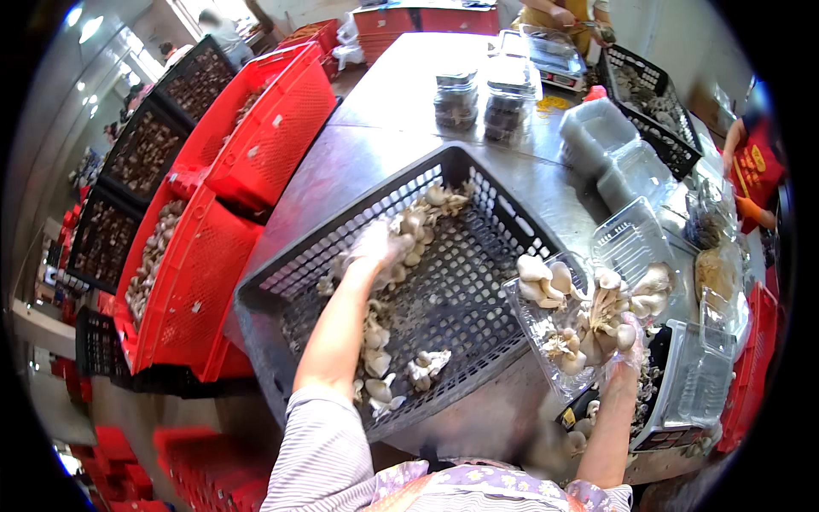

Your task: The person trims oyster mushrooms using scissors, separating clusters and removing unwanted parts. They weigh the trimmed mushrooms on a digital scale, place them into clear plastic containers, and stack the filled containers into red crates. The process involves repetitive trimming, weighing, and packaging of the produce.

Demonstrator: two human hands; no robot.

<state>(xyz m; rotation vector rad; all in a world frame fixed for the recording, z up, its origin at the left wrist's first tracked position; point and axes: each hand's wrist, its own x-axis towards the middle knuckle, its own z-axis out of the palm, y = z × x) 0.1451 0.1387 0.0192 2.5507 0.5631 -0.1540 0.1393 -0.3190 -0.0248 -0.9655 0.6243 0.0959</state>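
Observation:
My left hand (377, 248), in a clear plastic glove, reaches into a black plastic crate (461, 153) and touches the oyster mushrooms (413, 224) lined along its far left side; its fingertips are partly hidden among them. A loose mushroom cluster (427, 369) lies on the crate's floor nearer to me. On the right, my gloved right hand (627, 339) holds a mushroom cluster (601, 310) over an open clear plastic clamshell box (556, 377). More mushrooms (544, 281) lie in that box, which overlaps the crate's right edge.
Stacked clear boxes (592, 137) and packed trays (455, 102) stand on the metal table (377, 147). Red crates (217, 256) with mushrooms flank the left. A scale with a clear container (697, 377) stands at right. Co-workers' hands (563, 16) and an orange-gloved hand (752, 208) appear beyond.

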